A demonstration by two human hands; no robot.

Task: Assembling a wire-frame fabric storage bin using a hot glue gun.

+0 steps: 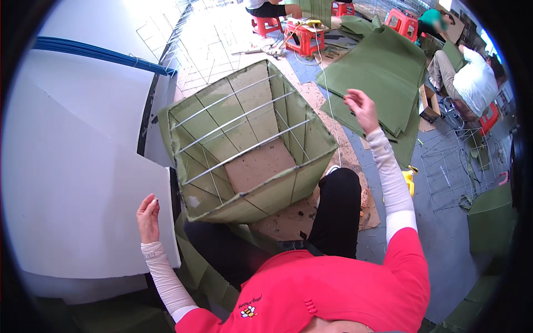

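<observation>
A green fabric basket on a square wire frame (250,197) stands tilted in front of me, between my knees. Metal rods (239,125) cross its top, and a brown floor shows through its middle. My left hand (147,219) is raised to the left of the basket, apart from it, thumb and fingertips pinched together; a tiny dark spot shows at the tips, too small to name. To the right of the basket my right hand (363,111) hangs over green sheets, its fingers curled in. A small dark bit shows beneath them, and I cannot tell what it is.
Stacked green sheets (383,72) lie at the far right. A white panel (83,183) stands close on the left, with blue rods (100,54) above. Wire frames (458,166) and a yellow tool (409,180) lie to the right. Other people sit beyond, near red stools (401,23).
</observation>
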